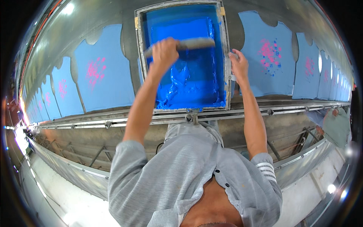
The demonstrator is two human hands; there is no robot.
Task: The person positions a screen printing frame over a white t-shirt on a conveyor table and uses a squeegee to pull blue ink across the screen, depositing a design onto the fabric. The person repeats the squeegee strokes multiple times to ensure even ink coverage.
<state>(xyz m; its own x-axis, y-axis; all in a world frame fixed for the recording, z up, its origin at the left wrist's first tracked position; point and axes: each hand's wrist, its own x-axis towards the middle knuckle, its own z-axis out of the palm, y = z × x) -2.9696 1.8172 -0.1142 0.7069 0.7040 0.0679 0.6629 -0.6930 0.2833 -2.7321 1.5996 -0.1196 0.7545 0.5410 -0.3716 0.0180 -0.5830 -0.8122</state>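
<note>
My shirt is heathered grey and loose, its short sleeves ending well behind my bare hands — white stripes cross the right sleeve — with small dark round buttons down the open front.

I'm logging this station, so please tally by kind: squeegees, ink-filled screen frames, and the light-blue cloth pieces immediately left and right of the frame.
Squeegee: 1
Screen frame: 1
Flanking cloth pieces, left one and right one: 2
Total: 4
</note>
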